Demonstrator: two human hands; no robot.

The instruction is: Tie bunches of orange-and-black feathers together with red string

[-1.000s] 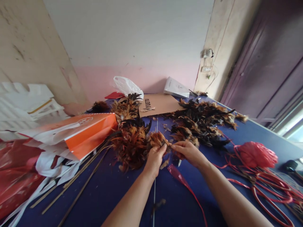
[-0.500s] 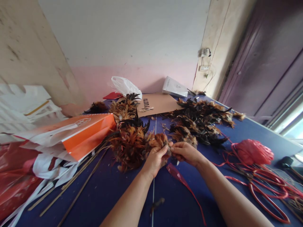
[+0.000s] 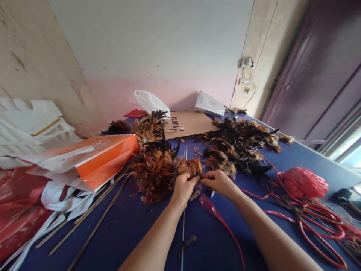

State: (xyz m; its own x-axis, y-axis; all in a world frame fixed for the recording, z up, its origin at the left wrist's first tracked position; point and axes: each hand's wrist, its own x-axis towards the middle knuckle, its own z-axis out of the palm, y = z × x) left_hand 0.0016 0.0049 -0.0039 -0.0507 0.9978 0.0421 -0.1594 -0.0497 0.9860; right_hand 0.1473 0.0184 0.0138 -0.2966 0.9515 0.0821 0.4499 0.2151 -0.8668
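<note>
My left hand [image 3: 183,188] is closed on a small bunch of brown feathers [image 3: 194,166], thumb and fingers pinching its lower end. Close beside it, my right hand [image 3: 220,182] pinches at the right edge of the same bunch; its fingertips partly hide what they grip. To the left lies a large cluster of reddish-brown and black feathers [image 3: 153,171], touching or nearly touching the held bunch. A strip of red plastic ribbon [image 3: 217,214] runs along the table just below my hands.
Dark feather piles [image 3: 242,145] lie to the right behind my hands. An orange paper bag [image 3: 108,162] and thin sticks [image 3: 98,220] are at left. Red-handled scissors [image 3: 318,229] and a red plastic ball of twine [image 3: 304,182] lie at right on the blue table [image 3: 146,233]. Cardboard [image 3: 191,124] is behind.
Both hands have shifted slightly and the feather tips between them now point more upright. My right hand's fingers have turned downward at the bunch. The view has moved a little.
</note>
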